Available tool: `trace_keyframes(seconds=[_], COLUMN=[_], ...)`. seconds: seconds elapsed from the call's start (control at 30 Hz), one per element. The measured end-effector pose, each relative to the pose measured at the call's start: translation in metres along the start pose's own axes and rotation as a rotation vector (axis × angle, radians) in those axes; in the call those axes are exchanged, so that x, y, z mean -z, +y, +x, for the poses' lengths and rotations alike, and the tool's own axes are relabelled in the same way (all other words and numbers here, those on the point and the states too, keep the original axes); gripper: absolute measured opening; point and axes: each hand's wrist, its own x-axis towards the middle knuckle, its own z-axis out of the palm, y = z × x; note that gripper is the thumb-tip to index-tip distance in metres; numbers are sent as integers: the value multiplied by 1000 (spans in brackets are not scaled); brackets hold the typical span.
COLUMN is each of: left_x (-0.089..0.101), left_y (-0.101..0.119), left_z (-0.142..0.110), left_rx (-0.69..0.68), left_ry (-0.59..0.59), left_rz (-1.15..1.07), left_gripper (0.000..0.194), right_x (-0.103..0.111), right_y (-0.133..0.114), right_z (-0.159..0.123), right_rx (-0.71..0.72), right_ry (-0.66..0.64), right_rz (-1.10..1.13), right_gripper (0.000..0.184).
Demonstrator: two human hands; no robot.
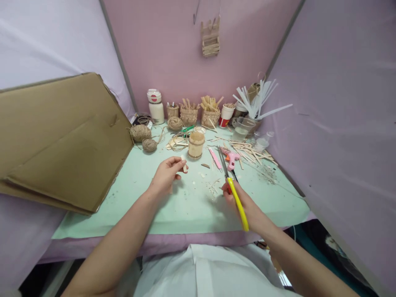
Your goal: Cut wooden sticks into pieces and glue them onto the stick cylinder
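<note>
Over the near half of the work surface (pixel 185 212), pinches a short pale wooden piece (pixel 184 165) in the left hand (pixel 165 175), narrow grip, thumb against fingers. Grips yellow-handled scissors (pixel 237 202) in the right hand (pixel 252 208), blades pointing away from the body. Can't tell the exact blade gap.

Looks like handling or checking the piece, scissors at the ready; not cutting, blades well apart from it. For any snip, calls for bringing both together, steadying the piece and clearing fingertips from the blades. Could split along the grain or flick off if pinched too loosely.

Just beyond the left fingers, shows a round wooden tub (pixel 195 149), upright. Right of that, has a pink craft knife (pixel 214 158) and a pink glue gun (pixel 231 159), near loose sticks (pixel 252 153). Between the hands, shows small scraps (pixel 213 187). Farther left, has a twine ball (pixel 140 133) and leaning cardboard (pixel 68 140).

Along the back, lines up a white jar (pixel 156 112), stick-filled baskets (pixel 189 116) and a red-and-white cup (pixel 227 115). On the pink back wall (pixel 161 41), hangs with a small wooden holder (pixel 210 47).
</note>
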Motion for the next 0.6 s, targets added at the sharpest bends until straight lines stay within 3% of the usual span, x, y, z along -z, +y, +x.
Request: trace_keyframes(seconds=[0.17, 0.33, 0.6], left_x=[-1, -5, -10], left_y=[-1, -4, -10], left_z=[0, -2, -11], left_rx=[88, 139, 163], left_ry=[-5, -76, -143], left_rz=[-56, -93, -87], left_gripper=[33, 24, 26], right_x=[10, 13, 3], right_y=[2, 4, -18], right_z=[-1, 3, 21], right_rx=[-243, -250, -193], right_ry=[-290, -278, -286], right_rz=[95, -5, -173], right_gripper=[42, 39, 41])
